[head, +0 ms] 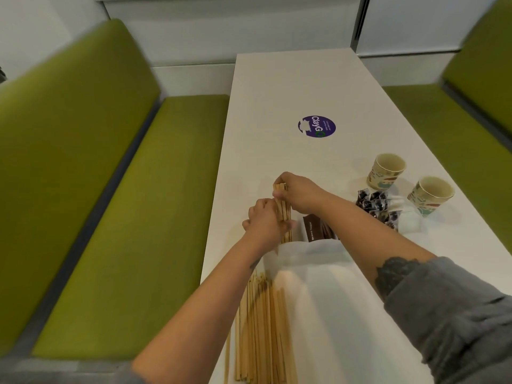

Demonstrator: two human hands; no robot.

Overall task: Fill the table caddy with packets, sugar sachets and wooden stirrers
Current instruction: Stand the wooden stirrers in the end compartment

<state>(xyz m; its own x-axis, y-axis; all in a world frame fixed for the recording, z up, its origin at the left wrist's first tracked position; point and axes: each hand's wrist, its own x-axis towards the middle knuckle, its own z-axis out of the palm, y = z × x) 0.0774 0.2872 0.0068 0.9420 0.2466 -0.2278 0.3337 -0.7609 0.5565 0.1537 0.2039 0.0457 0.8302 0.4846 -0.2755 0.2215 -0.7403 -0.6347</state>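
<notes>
Two hands grip stirrer bundle [283, 214] upright in caddy [313, 249] left compartment: left hand [264, 221] wrapped low, right hand [297, 192] pinching tops. Brown packets [318, 227] already loaded. Remaining: loose stirrers [260, 328] near table [291, 87] edge, dark sachets [376, 205] beside cups [386, 170].

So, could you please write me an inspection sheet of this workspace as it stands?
Surface: white table with a round purple sticker.
Job's things: bundle of wooden stirrers held upright over the clear caddy; brown packets standing in it; loose stirrers lying near the table edge; dark sachets heaped to the right.
Clutter: two paper cups.
Grippers: left hand grips the bundle low down; right hand pinches its top.
Cables: nothing seen.
Surroundings: green benches on both sides, pale wall behind.
</notes>
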